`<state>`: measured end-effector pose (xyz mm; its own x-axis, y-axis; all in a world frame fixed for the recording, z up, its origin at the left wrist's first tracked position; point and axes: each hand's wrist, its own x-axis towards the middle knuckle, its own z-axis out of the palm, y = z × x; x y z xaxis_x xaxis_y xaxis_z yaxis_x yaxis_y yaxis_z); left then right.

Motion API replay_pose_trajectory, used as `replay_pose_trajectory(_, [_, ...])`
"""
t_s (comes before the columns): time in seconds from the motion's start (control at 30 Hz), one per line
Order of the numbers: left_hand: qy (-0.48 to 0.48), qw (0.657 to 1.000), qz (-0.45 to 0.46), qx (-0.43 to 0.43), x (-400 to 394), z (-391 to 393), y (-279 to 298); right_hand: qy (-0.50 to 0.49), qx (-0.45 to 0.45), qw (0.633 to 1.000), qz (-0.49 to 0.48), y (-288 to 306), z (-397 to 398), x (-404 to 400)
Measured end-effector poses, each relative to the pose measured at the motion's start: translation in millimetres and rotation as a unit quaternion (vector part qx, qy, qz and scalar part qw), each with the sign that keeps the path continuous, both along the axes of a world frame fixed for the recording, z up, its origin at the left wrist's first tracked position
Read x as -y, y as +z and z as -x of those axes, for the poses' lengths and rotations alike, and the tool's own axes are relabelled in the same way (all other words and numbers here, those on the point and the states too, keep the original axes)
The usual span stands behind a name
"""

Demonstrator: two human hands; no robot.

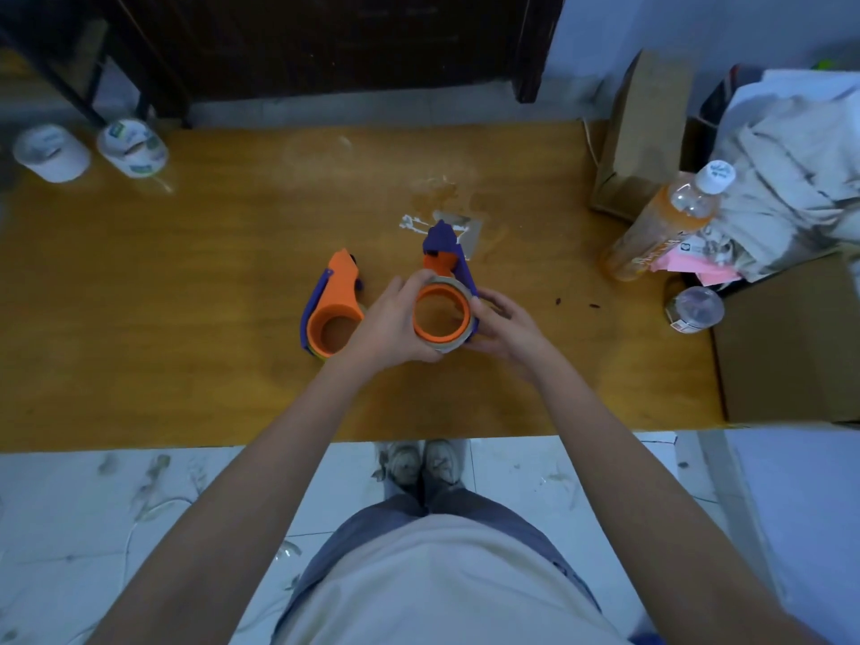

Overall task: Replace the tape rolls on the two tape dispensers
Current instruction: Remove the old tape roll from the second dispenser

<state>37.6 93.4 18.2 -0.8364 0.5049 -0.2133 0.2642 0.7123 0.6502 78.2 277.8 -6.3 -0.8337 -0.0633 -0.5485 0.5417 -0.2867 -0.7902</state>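
Two orange and purple tape dispensers are on the wooden table (186, 281). One dispenser (331, 305) lies alone at centre left, untouched. The other dispenser (447, 253) stands just right of it, its purple nose pointing away from me. A thin roll of brownish tape (447, 345) sits around its orange hub. My left hand (391, 325) grips the roll's left side. My right hand (500, 325) holds the dispenser's right side, fingers curled against it.
Two white tape rolls (51, 153) (132, 146) stand at the table's far left corner. At the right are an orange drink bottle (665, 221), a small jar (695, 309), cardboard boxes (786, 337) and crumpled cloth. Tape residue marks the tabletop behind the dispensers.
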Motion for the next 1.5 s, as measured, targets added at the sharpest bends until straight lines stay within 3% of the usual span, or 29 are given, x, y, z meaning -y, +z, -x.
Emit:
replay_pose_trajectory(0.33, [-0.100, 0.994, -0.043, -0.014, 10, 10, 5, 0.041, -0.011, 0.988, 0.149, -6, -2, -1])
replay_pose_trajectory(0.53, [-0.090, 0.980, -0.162, 0.068, 12, 11, 24, 0.006, 0.001, 0.986, 0.167, -9, 2, -3])
replay_pose_trajectory(0.63, [0.035, 0.945, -0.308, 0.108, 14, 9, 33, -0.025, 0.022, 0.988, 0.150, -13, 1, 0])
replay_pose_trajectory(0.73, [0.277, 0.851, -0.418, 0.154, 14, 2, 33, -0.067, 0.045, 0.987, 0.142, -16, -1, 7])
replay_pose_trajectory(0.8, [0.360, 0.827, -0.389, 0.186, 13, -5, 25, -0.078, 0.062, 0.988, 0.117, -14, 0, 15])
replay_pose_trajectory(0.9, [0.377, 0.839, -0.330, 0.212, 11, -16, 9, -0.072, 0.092, 0.991, 0.059, -12, 3, 29])
replay_pose_trajectory(1.07, [0.421, 0.789, -0.346, 0.285, 3, -25, 2, -0.028, 0.087, 0.987, -0.133, -15, 5, 44])
replay_pose_trajectory(1.2, [0.418, 0.796, -0.350, 0.263, -1, -26, 1, 0.026, 0.031, 0.953, -0.301, -20, 5, 46])
replay_pose_trajectory(1.37, [0.389, 0.837, -0.323, 0.209, 3, -24, 3, 0.049, 0.007, 0.938, -0.342, -48, 4, 38])
replay_pose_trajectory(1.5, [0.362, 0.881, -0.284, 0.109, 17, -19, 15, -0.040, -0.060, 0.916, -0.394, 0, 6, 49])
